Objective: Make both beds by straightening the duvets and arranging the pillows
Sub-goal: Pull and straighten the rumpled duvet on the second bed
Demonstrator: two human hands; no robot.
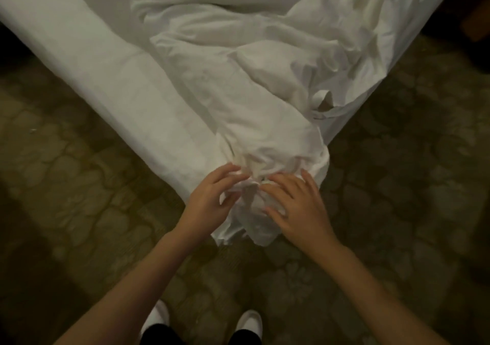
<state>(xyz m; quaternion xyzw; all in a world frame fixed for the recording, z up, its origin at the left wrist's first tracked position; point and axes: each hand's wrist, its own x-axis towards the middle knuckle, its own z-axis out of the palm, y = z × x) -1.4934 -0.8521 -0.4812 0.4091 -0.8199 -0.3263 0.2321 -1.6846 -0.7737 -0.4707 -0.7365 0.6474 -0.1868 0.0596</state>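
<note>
Fingertips (236, 171) half-buried in bunched duvet (265, 137)

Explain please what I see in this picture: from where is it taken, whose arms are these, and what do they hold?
There is one picture, from a camera worn on a person's head, looking down. The two bare arms belong to that person, who stands at the corner of a bed with a smooth white sheet.

A crumpled white duvet lies on the bed, and its bunched corner hangs over the bed's corner. The left hand pinches this bunched cloth with curled fingers. The right hand rests on it with rather straight, spread fingers.

Below, you see the person's white shoes on a dark patterned carpet. No pillows are in view.
</note>
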